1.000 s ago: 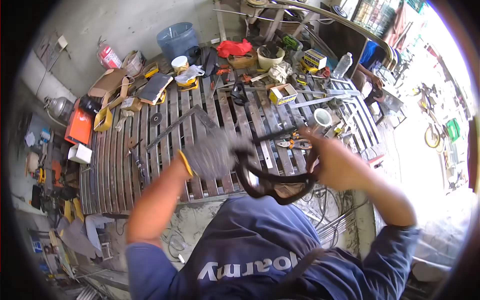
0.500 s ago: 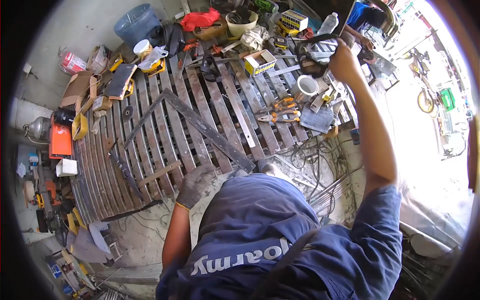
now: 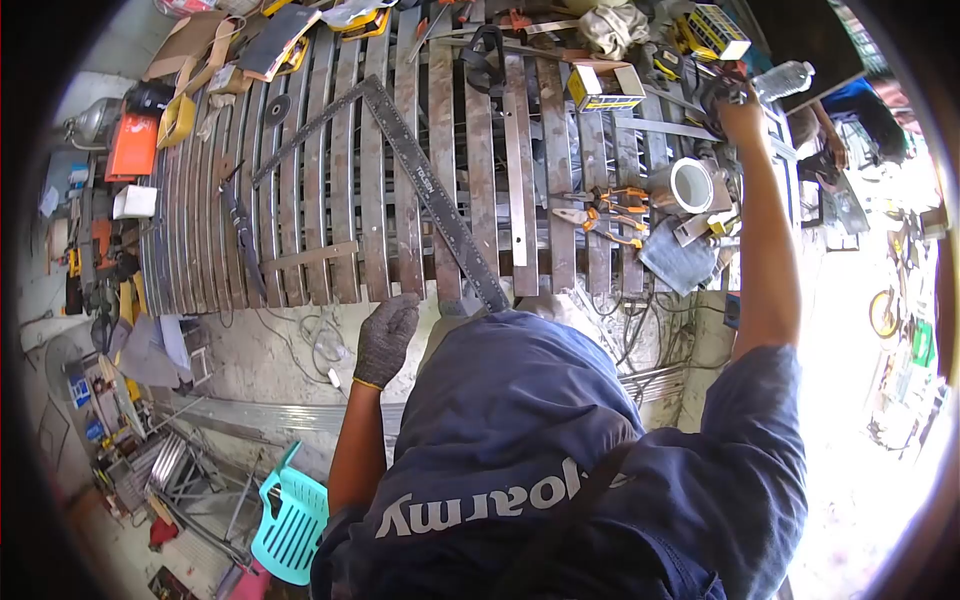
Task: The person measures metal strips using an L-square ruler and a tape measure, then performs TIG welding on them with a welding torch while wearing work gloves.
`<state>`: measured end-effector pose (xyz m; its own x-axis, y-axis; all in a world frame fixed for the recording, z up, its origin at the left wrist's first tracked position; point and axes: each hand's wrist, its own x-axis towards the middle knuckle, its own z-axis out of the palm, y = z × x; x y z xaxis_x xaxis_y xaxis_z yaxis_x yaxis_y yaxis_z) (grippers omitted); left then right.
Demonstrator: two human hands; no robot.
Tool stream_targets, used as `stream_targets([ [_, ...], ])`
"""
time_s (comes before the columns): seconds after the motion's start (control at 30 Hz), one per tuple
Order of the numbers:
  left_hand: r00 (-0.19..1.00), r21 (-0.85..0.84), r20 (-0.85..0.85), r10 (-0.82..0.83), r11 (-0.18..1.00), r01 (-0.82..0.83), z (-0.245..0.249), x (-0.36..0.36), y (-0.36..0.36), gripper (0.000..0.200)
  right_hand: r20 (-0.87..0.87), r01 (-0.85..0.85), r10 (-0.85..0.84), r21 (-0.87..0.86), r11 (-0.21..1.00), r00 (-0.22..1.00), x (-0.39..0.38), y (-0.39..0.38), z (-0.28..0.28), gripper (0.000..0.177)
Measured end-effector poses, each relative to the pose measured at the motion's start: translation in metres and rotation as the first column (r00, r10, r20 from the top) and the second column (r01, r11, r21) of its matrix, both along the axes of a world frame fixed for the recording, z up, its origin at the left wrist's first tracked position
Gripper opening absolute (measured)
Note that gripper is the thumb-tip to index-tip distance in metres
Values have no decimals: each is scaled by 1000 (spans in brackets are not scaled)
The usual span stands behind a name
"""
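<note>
My left hand (image 3: 387, 342), in a dark grey knitted glove, hovers by the bench's front edge with its fingers curled together and nothing visible in them. Bare and stretched far forward, my right hand (image 3: 741, 118) is closed among dark items at the back right of the bench; what it grips is hidden. Right beside it lies a clear plastic bottle (image 3: 784, 80). A black carpenter's square (image 3: 425, 180) rests across the slats, one end close to my shirt. Pliers (image 3: 605, 218) with orange handles lie nearer the right side, next to a white cup (image 3: 690, 186).
The slatted metal bench (image 3: 409, 240) carries a yellow-black box (image 3: 606, 87), a grey cloth (image 3: 678, 256) and a flat metal strip (image 3: 515, 180). Cables trail on the floor below. A turquoise plastic chair (image 3: 293, 520) stands lower left. Another person's arm (image 3: 832, 130) shows at the right.
The view has shifted, bringing the turquoise chair into sight. My right hand has come down onto the items beside the bottle; a dark looped object near it no longer shows clearly. The square stays put.
</note>
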<state>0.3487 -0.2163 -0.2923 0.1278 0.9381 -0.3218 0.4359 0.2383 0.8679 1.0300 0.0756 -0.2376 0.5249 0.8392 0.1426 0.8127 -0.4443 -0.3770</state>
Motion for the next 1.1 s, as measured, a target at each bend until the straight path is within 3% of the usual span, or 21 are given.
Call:
stream_targets([
  [0.03, 1000, -23, 5, 22, 999, -22, -2, 7, -1, 29, 111, -20, 23, -22, 1000, 994, -7, -3, -8, 82],
  [0.07, 999, -47, 10, 44, 998, -44, -7, 12, -3, 29, 183, -91, 58, 180, 980, 981, -45, -29, -6, 76],
  [0.13, 999, -22, 0, 48, 999, -48, -19, 21, -4, 30, 151, -425, 397, 320, 847, 905, -108, -73, 0, 62],
  [0.17, 999, -22, -36, 22, 999, -23, -19, 29, -2, 31, 157, -550, 528, 223, 804, 835, -133, -95, 2, 68],
  [0.2, 997, -23, -72, -7, 1000, 6, -19, 38, 3, 32, -39, -532, 539, 117, 838, 841, -166, -120, 7, 68],
  [0.3, 984, 8, -141, -111, 994, 114, -9, 67, 21, 32, -54, -707, 706, -111, 698, 706, -195, -165, -34, 64],
  [0.33, 975, 34, -173, -140, 988, 148, -10, 72, 27, 32, -127, -704, 695, -203, 680, 708, -206, -177, -37, 64],
  [0.4, 969, 96, -196, -147, 981, 168, -11, 81, 40, 33, -228, -727, 690, -218, 651, 687, -216, -200, -66, 60],
  [0.43, 967, 101, -207, -145, 980, 169, -14, 81, 46, 33, -164, -722, 711, -296, 626, 684, -225, -209, -65, 52],
  [0.5, 964, 112, -221, -149, 978, 176, -23, 80, 61, 33, -255, -740, 712, -411, 532, 654, -233, -222, -85, 47],
  [0.6, 935, 219, -335, -119, 955, 200, -23, 80, 88, 35, -330, -773, 699, -281, 569, 634, -254, -233, -77, 44],
  [0.77, 923, 239, -347, -166, 936, 258, -17, 81, 131, 37, -406, -702, 581, -292, 649, 705, -284, -213, -65, 46],
  [0.8, 853, 281, -485, -190, 891, 358, -13, 75, 142, 45, -406, -692, 573, -269, 670, 712, -290, -203, -66, 47],
  [0.83, 842, 258, -502, -199, 894, 365, -10, 68, 153, 46, -411, -683, 564, -245, 688, 716, -300, -191, -63, 48],
  [0.97, 811, 201, -527, -254, 890, 409, -1, 39, 197, 47, -278, -621, 591, -22, 784, 757, -336, -117, -49, 57],
  [1.03, 792, 175, -545, -275, 887, 428, 10, 25, 214, 47, -239, -593, 571, -22, 805, 785, -352, -68, -50, 65],
  [1.07, 832, 342, -517, -203, 842, 418, -6, 10, 218, 45, -189, -553, 537, -41, 832, 822, -359, -43, -55, 66],
  [1.1, 832, 291, -509, -220, 866, 407, -8, -2, 222, 48, -141, -515, 504, -56, 855, 852, -367, -20, -64, 67],
])
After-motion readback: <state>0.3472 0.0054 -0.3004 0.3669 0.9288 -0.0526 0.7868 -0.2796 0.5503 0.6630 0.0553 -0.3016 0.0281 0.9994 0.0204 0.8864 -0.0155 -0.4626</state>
